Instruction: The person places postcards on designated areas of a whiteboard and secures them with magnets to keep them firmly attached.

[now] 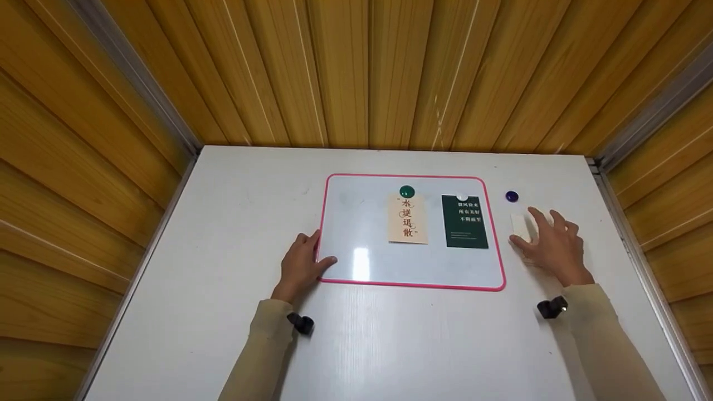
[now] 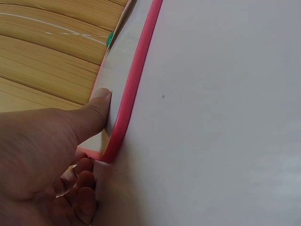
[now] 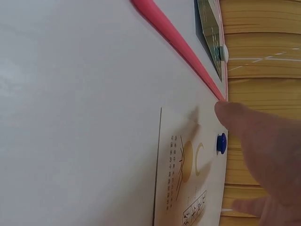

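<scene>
Card [image 1: 522, 226] is pressed under the flat right hand [image 1: 551, 245], beside the board [image 1: 356, 262] pinched by the left hand [image 1: 301, 267]; sliding on the surface [image 1: 234, 223] is risked, nudging the magnet [image 1: 511, 196].

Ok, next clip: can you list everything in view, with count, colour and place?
whiteboard: 1, white with pink frame, mid-table.
green magnet: 1, on the board, pinning the beige card.
beige card: 1, red lettering, on the board.
dark green card: 1, white lettering, on the board.
white magnet: 1, atop the dark green card.
blue magnet: 1, on the table right of the board.
cream card: 1, under the right hand.
table: 1, white.
wall panels: wooden, around the table.
left hand: grips the board's left edge.
right hand: rests on the cream card.
</scene>
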`<state>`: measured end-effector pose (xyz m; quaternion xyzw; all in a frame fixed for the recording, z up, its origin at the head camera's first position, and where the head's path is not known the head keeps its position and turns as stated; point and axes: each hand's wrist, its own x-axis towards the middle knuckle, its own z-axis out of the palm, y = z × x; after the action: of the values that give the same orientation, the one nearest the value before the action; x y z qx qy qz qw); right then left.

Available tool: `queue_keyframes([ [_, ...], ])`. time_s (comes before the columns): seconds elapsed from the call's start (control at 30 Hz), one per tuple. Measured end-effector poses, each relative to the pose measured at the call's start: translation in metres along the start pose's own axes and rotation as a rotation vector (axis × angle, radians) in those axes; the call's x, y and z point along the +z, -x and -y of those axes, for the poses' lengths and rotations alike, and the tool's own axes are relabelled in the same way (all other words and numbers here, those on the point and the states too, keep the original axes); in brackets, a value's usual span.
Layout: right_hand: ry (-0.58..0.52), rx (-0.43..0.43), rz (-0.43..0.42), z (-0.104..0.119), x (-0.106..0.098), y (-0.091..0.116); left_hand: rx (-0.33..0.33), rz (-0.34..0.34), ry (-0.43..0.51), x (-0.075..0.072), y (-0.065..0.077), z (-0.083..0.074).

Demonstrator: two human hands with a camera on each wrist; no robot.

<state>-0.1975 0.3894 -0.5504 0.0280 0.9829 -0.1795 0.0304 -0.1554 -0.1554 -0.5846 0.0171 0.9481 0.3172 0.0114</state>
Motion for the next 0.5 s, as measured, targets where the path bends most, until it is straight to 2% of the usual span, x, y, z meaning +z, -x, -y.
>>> queue_keyframes([
  [0.5, -0.019, 0.067, 0.077, 0.0009, -0.0022, 0.0061, 0.015, -0.009, -0.023, -0.0003, 0.0003, -0.0003],
])
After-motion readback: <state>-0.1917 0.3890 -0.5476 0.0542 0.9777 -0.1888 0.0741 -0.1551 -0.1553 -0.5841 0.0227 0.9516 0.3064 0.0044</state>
